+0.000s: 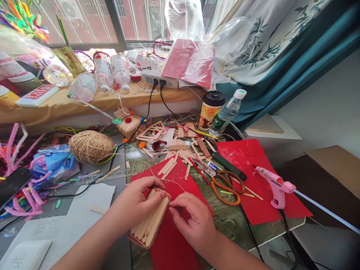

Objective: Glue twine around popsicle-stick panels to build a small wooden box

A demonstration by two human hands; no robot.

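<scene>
My left hand (142, 204) is closed round a small panel of popsicle sticks (153, 221), its thumb lying across the upper end. The sticks lie side by side on a reddish-brown backing with cord along its edge. My right hand (195, 221) pinches thin twine (180, 186) at the panel's upper right corner. This twine loops up and back towards a ball of jute twine (91, 147) at the left. Beneath both hands lies a red sheet (176, 251).
A pink glue gun (277, 187) rests on another red sheet (242, 153) at the right. Scissors (226, 187), loose popsicle sticks (180, 146), a lidded cup (210, 110) and a water bottle (227, 112) stand or lie beyond my hands. Black cables cross the table.
</scene>
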